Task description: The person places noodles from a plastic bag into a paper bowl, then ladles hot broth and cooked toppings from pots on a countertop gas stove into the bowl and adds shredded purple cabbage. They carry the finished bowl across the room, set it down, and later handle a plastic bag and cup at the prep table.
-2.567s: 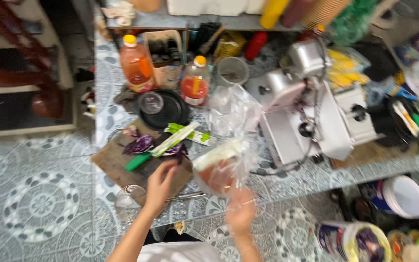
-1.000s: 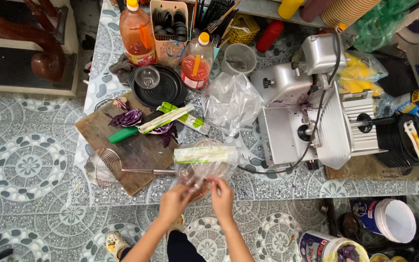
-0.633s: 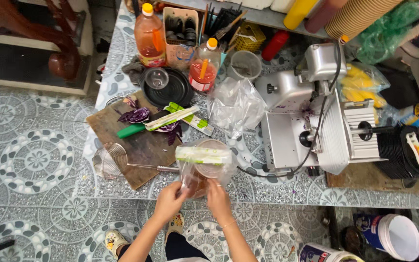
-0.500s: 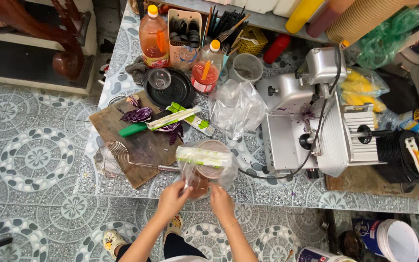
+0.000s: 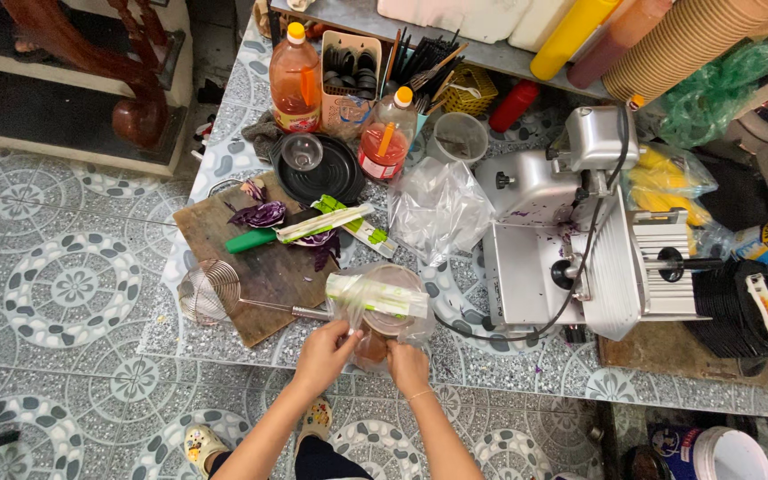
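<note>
My left hand (image 5: 324, 354) and my right hand (image 5: 408, 366) both grip the near edge of a clear plastic bag (image 5: 382, 307) at the counter's front. Inside the bag sits a round brownish container, and a green-and-white packet lies across its top. A wire skimmer (image 5: 211, 293) rests just left of my left hand, its handle pointing toward the bag. Beyond it lies a wooden cutting board (image 5: 251, 267) with purple cabbage leaves (image 5: 261, 214) and a green-handled knife (image 5: 282, 233).
A metal slicing machine (image 5: 571, 240) stands to the right with its cable trailing along the counter. Behind are two bottles of orange-red liquid (image 5: 295, 67), a black pan (image 5: 322, 169), loose clear bags (image 5: 437, 209), a utensil holder and stacked paper cups (image 5: 686, 40). Patterned tile floor lies left.
My left hand left the cutting board and joined the right on the bag. The bag now rests lower at the counter's front edge, and the view has moved in closer.
</note>
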